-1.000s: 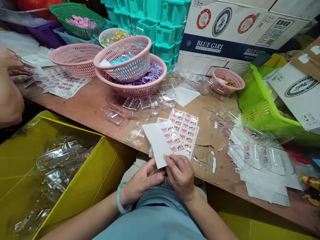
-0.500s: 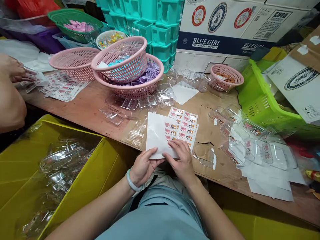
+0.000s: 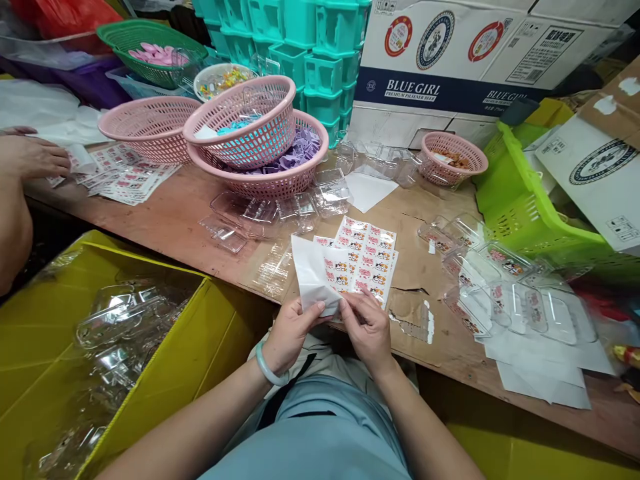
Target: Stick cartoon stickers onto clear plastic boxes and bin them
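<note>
My left hand [image 3: 291, 333] grips the lower edge of a white sticker sheet [image 3: 315, 277], bending it upward; a few cat stickers remain on its right part. My right hand [image 3: 367, 328] pinches at the sheet's lower right corner, fingertips on a sticker [image 3: 341, 283]. Under and behind the sheet lie more full sticker sheets [image 3: 370, 250] on the brown table [image 3: 175, 213]. A pale green bangle [image 3: 267, 367] circles my left wrist.
Clear plastic cases with stickers [image 3: 500, 293] lie to the right over white backing papers. Empty clear cases [image 3: 260, 213] sit before stacked pink baskets [image 3: 260, 140]. A yellow box [image 3: 100, 347] at the left holds finished cases. Another person's hand [image 3: 30, 157] rests at the far left.
The sheet has been curled up and pulled closer to me, and my right fingers have shifted from its upper face to its lower right corner. The other person's hand has flattened onto the table.
</note>
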{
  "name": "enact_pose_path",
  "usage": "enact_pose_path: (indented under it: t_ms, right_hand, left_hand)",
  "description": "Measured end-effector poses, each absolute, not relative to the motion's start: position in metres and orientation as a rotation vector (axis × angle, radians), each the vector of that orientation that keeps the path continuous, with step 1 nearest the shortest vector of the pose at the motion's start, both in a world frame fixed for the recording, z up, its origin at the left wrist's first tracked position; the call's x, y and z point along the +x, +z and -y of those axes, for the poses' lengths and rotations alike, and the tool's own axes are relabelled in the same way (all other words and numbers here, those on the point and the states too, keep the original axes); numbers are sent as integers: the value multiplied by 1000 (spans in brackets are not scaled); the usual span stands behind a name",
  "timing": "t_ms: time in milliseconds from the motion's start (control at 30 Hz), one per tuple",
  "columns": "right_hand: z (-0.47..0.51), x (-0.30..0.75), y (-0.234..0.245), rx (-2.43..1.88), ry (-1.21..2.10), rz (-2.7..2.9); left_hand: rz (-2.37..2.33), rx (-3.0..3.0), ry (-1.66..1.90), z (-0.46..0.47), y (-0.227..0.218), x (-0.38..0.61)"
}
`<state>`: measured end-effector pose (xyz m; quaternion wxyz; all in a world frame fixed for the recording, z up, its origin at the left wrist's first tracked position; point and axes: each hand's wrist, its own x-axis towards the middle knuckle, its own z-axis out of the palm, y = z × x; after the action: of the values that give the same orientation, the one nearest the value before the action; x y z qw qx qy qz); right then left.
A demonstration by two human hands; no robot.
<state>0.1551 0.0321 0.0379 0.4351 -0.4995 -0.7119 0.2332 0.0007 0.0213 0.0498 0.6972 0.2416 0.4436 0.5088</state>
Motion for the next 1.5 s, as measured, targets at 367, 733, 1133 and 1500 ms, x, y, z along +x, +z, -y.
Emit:
enact_pose_path:
  t_ms: [367,733,1133,1500]
  right_hand:
    - [-29,150,37,-1282,871,1538]
    - [-57,167,42,-1241,1120,438]
    - [-38,173,71,-1201,-40,1650]
    - [-49,180,47,-1276,776,1323]
  left_hand:
    - [-1017,564,1185,-21,52,-2]
    - [-1001,556,1093,-15,46,-1]
    - [-1292,1134,1249,1,80,-19]
    - [-882,803,991,-68,83,42]
